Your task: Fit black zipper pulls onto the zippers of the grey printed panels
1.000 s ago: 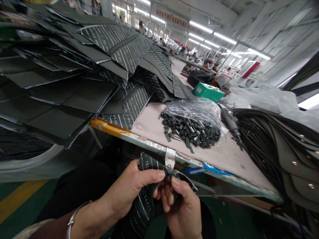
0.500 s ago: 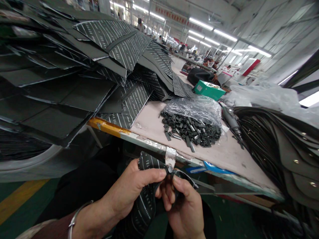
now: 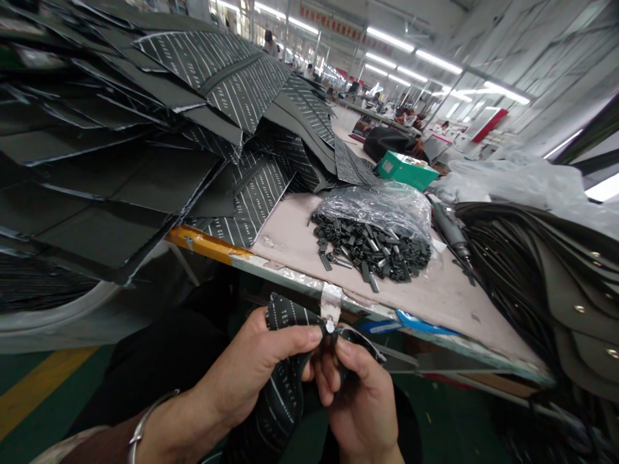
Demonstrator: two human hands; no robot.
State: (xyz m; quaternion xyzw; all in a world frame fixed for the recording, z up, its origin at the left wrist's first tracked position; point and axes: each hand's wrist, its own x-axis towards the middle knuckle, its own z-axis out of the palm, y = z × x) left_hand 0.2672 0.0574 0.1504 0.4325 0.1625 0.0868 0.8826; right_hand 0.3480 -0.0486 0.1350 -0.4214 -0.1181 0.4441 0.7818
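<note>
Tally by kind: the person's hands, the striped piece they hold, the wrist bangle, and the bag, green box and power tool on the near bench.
Hands, left hand and right hand: 2
Striped black piece: 1
Wrist bangle: 1
Bag of zip pulls: 1
Green box: 1
Power tool: 1
Total: 7

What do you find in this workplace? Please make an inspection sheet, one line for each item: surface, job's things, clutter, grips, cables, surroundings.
surface: pale table with taped edge
job's things: black printed strip, small metal part at its fold
clutter: stacked black panels, plastic bag of dark zipper sliders, handheld tool, black panels with studs, green box
grips: left hand and right hand both pinch the strip
cables: nothing seen
surroundings: long factory hall, distant workers, green floor with yellow line
</note>
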